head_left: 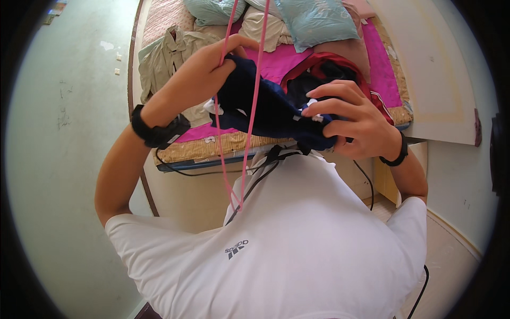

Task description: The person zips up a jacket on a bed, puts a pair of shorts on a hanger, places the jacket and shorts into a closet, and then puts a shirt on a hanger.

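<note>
A navy blue piece of cloth [260, 103] with small white marks stretches between my two hands above the near edge of the bed. My left hand [210, 61] is closed round its upper left end. The right end lies in my right hand [356, 119], whose bent fingers and thumb press on the fabric by a white patch. A long, narrow pink loop [254, 101], thin as wire or cord, runs from the top edge past my left fingers, in front of the cloth, and narrows near my chest. Whether my left hand grips this loop too, I cannot tell.
Ahead is a bed with a magenta sheet [380, 64], blue pillows [317, 24], a beige shirt [159, 61] and a red and black garment [345, 66]. A black cable [196, 174] hangs below my left wrist. Walls rise on both sides.
</note>
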Demonstrator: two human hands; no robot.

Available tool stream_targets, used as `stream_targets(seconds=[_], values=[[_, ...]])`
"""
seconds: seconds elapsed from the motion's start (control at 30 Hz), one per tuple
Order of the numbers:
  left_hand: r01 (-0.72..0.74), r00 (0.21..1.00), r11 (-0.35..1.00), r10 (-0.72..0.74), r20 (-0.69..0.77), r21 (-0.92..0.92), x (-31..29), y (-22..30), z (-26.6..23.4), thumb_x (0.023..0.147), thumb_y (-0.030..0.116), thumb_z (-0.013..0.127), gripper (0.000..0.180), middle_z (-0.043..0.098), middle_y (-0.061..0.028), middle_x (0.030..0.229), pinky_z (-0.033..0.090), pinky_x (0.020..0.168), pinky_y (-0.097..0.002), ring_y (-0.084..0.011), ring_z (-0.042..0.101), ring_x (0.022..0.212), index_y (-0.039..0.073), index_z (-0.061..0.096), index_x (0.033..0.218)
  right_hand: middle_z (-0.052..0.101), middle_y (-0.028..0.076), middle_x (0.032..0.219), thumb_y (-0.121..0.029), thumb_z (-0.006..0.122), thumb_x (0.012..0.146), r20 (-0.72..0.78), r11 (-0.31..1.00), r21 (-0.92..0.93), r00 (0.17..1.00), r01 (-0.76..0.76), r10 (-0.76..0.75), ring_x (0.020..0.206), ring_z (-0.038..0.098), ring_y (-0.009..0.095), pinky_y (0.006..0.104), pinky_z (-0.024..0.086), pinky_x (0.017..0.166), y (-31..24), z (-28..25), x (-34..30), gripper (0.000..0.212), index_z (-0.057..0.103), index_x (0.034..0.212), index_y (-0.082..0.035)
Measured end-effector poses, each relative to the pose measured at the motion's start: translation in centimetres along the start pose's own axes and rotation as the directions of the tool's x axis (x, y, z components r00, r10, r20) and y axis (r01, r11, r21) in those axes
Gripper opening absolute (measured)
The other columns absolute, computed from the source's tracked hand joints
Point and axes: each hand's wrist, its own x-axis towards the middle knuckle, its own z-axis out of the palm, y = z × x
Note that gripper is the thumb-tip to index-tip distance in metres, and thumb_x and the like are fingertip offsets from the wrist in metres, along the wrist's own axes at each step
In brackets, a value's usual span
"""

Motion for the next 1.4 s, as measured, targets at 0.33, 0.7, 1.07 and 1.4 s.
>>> stream_targets(seconds=[0.33,0.7,1.07,1.4], values=[[0.287,0.956,0.798,-0.269,0.113,-0.530,-2.1,-10.5,13.6,0.101,0.004,0.044,0.028,0.063,-0.0024,0.106,0.048,0.090,-0.0263,-0.0106,0.057,0.098,0.003,0.060,0.124,0.053,0.001,0.085,0.002,0.064,0.055,0.066,0.972,0.231,0.996,0.048,-0.065,0.104,0.056,0.029,0.0523,0.047,0.100,0.1,5.3,-0.3,0.027,0.054,0.077,-0.010],[0.270,0.951,0.943,-0.230,0.206,-0.196,-6.0,-11.1,16.1,0.084,0.002,0.060,0.043,0.069,-0.0174,0.091,0.054,0.075,-0.0381,-0.0244,0.068,0.081,0.005,0.061,0.126,0.054,0.005,0.090,0.001,0.066,0.061,0.191,0.991,0.031,0.974,-0.129,0.121,0.099,0.055,0.029,0.0416,0.046,0.088,1.2,2.7,-1.5,0.030,0.058,0.088,-0.008],[-0.168,0.977,0.527,0.200,0.070,0.833,-2.2,-4.5,7.2,0.084,0.003,0.064,0.077,0.058,0.0003,0.090,0.039,0.083,-0.0333,-0.0161,0.059,0.077,0.030,0.044,0.153,0.044,0.013,0.094,-0.008,0.062,0.082,-0.003,0.815,0.323,0.860,-0.481,0.510,0.086,0.047,0.025,0.0322,0.042,0.080,2.7,-0.3,-2.5,0.018,0.047,0.087,0.000],[-0.147,0.966,0.136,0.232,0.113,0.980,-3.2,0.4,4.9,0.086,0.008,0.064,0.074,0.054,0.0008,0.087,0.041,0.082,-0.0346,-0.0135,0.057,0.073,0.036,0.045,0.152,0.049,0.011,0.112,0.002,0.073,0.072,-0.299,0.814,0.240,0.757,-0.529,0.581,0.097,0.053,0.021,0.0311,0.044,0.088,1.2,1.2,-2.8,0.026,0.051,0.085,-0.004]])
